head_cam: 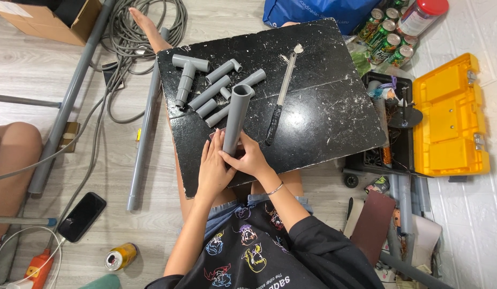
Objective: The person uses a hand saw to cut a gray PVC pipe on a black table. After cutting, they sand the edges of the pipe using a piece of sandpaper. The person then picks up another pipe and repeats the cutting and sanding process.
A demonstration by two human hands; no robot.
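A grey plastic pipe (236,115) stands upright on a black paint-flecked board (313,118) that rests across my lap. My right hand (247,157) grips the pipe near its base. My left hand (213,168) lies against the pipe's lower end from the left, fingers beside it. Behind the pipe lie several short grey pipe pieces and fittings (211,91), including a T-shaped joint (187,72). A hand saw with a black wrapped handle (280,99) lies on the board to the right of the pipe.
An open yellow and black toolbox (446,115) sits to the right. Drink cans (385,35) and a red-lidded jar (422,16) stand at the top right. Long grey pipes (144,128), coiled cable (138,27), a phone (82,217) and a can (120,256) lie on the floor at left.
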